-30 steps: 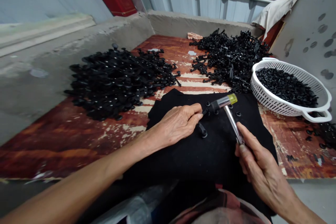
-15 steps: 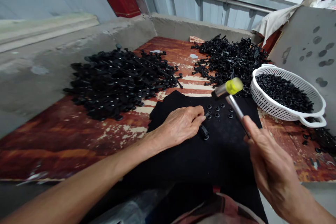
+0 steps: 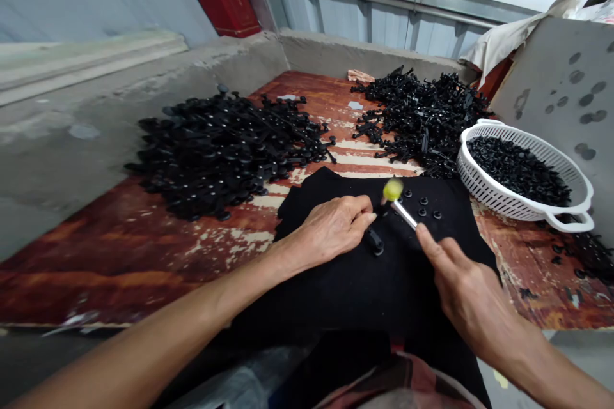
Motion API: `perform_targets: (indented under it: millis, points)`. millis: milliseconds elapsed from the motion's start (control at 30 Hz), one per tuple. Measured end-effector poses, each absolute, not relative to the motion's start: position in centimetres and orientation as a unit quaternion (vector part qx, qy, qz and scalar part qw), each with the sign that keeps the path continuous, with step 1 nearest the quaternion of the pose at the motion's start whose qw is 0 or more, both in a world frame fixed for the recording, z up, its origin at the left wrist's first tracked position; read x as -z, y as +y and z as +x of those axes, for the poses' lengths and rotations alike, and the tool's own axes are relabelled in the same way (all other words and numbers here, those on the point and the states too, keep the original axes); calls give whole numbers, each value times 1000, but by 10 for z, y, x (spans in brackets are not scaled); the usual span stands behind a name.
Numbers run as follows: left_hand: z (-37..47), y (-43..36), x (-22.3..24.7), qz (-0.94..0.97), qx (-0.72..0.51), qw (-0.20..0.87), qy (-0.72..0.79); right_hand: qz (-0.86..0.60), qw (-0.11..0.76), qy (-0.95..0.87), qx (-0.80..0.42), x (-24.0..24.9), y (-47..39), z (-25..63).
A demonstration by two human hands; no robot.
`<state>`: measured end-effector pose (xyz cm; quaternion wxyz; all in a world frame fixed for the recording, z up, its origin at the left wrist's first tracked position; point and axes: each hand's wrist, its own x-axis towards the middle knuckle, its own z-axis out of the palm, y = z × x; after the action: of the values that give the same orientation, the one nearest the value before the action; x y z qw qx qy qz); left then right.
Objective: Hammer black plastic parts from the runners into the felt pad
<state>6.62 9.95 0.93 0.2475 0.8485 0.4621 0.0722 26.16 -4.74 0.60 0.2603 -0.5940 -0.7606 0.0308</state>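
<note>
My right hand [image 3: 467, 287] grips the metal handle of a small hammer [image 3: 405, 212] with a yellow face. The hammer's blurred head is down close to the fingertips of my left hand [image 3: 338, 223]. That hand is closed in a pinch on a small black plastic part [image 3: 381, 209], mostly hidden by the fingers and the hammer head. Just below the fingers, another black piece with a round end [image 3: 375, 243] lies on the black cloth [image 3: 336, 294]. Several small round black caps [image 3: 423, 211] sit on the cloth right of the hammer head.
A large pile of black parts [image 3: 225, 147] covers the table's left side, and a second pile [image 3: 426, 108] lies at the back right. At right stands a white basket [image 3: 530, 206] of small black pieces. A grey board [image 3: 556, 89] rises behind it.
The hammer has swung down and left, from above the caps to beside my left fingertips. My right hand followed it leftward. My left hand stays nearly in place.
</note>
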Motion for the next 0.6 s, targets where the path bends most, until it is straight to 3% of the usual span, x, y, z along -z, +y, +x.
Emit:
perform_targets:
  millis: [67, 200, 300, 400, 600]
  points:
    - [65, 101, -8, 848, -77, 248, 461, -608, 241, -754, -64, 0, -48, 264]
    - [54, 107, -8, 814, -113, 375, 429, -615, 454, -627, -149, 9, -66, 261]
    - [44, 111, -16, 772, -146, 483, 387, -639, 575, -402, -315, 13, -79, 253]
    - [37, 110, -26, 756, -153, 515, 375, -620, 607, -254, -428, 14, -80, 250]
    - [37, 105, -37, 769, -153, 495, 375, -573, 640, -238, -452, 16, -70, 258]
